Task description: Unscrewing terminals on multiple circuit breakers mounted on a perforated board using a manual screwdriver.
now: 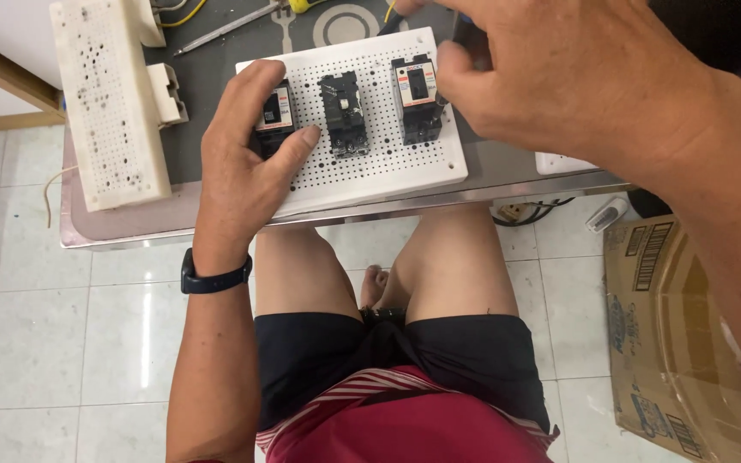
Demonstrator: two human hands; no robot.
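Note:
A white perforated board point(388, 167) lies on a small grey table, carrying three black circuit breakers in a row. My left hand point(246, 159) rests flat on the board's left part, fingers around the left breaker point(278, 116). The middle breaker point(343, 111) stands untouched. My right hand point(551, 73) hovers over the right breaker point(418, 99), fingers pinched on a dark tool whose handle point(465, 30) is mostly hidden by the hand. A dark band sits on my left wrist.
A second, worn perforated board point(109, 103) lies at the table's left. A metal tool point(225, 27) and yellow wire sit at the back. The table's front edge point(130, 236) faces my knees. A cardboard box point(688, 334) stands on the tiled floor at right.

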